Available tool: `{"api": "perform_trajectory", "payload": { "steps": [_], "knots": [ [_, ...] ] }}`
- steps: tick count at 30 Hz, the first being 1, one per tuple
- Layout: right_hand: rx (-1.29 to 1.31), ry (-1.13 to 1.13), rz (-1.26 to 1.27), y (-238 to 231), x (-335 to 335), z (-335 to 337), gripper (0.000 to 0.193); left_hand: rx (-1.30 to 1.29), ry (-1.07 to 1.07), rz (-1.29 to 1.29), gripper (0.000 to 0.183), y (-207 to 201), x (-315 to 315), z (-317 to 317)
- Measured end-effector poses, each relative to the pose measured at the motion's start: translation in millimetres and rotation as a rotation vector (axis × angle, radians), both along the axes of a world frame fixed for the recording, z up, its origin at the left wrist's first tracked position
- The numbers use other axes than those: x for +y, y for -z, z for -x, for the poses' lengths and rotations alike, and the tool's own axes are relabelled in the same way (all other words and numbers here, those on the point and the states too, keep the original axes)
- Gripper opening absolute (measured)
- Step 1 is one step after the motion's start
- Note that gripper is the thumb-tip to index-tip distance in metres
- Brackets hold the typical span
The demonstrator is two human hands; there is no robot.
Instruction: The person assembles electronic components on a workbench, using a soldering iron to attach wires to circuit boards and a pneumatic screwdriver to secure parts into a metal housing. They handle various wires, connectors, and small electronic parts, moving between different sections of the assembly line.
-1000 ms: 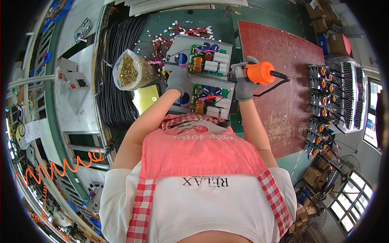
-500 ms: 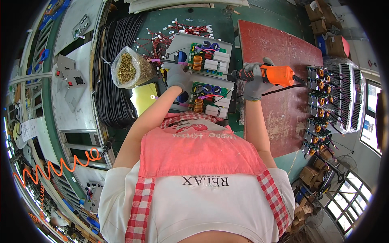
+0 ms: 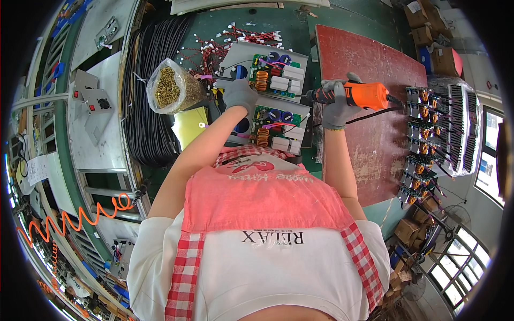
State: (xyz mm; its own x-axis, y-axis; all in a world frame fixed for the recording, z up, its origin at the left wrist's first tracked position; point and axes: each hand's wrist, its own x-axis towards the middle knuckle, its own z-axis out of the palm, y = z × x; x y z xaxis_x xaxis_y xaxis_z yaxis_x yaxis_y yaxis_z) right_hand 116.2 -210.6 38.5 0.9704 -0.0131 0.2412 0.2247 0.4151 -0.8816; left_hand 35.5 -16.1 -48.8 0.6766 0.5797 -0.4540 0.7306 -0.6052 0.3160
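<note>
The gloved right hand [image 3: 336,111] is clamped around an orange power screwdriver [image 3: 370,96], its bit pointing leftward, toward the gloved left hand [image 3: 241,95]. That left hand bends over a grey metal panel [image 3: 243,52] (whether its fingers pinch anything, I cannot tell), with an upper circuit board [image 3: 277,77] just to its right. Left of it sits a clear bag [image 3: 188,93] of small brassy pieces; beyond it lie red-and-black wires [image 3: 262,37].
</note>
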Motion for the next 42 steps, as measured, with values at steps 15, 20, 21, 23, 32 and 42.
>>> {"api": "perform_trajectory", "payload": {
  "steps": [15,20,21,23,32,42],
  "knots": [
    [0.021,-0.481,0.068,9,-3,-18,0.036,-0.086,0.058,-0.044,0.031,7,-1,5],
    [0.055,-0.564,0.176,14,3,-20,0.033,-0.103,0.003,-0.017,0.029,3,-1,3],
    [0.062,-0.573,0.216,16,4,-16,0.033,-0.079,-0.02,0.007,0.029,2,-2,6],
    [0.097,-0.59,0.236,13,6,-14,0.034,-0.114,-0.006,0.003,0.03,5,-1,7],
    [0.034,-0.559,0.184,4,12,-2,0.041,-0.39,-0.581,1.032,0.026,32,47,48],
    [-0.341,-0.74,-0.266,-73,49,44,0.053,-0.853,-0.693,1.896,0.024,-7,13,103]
  ]
}}
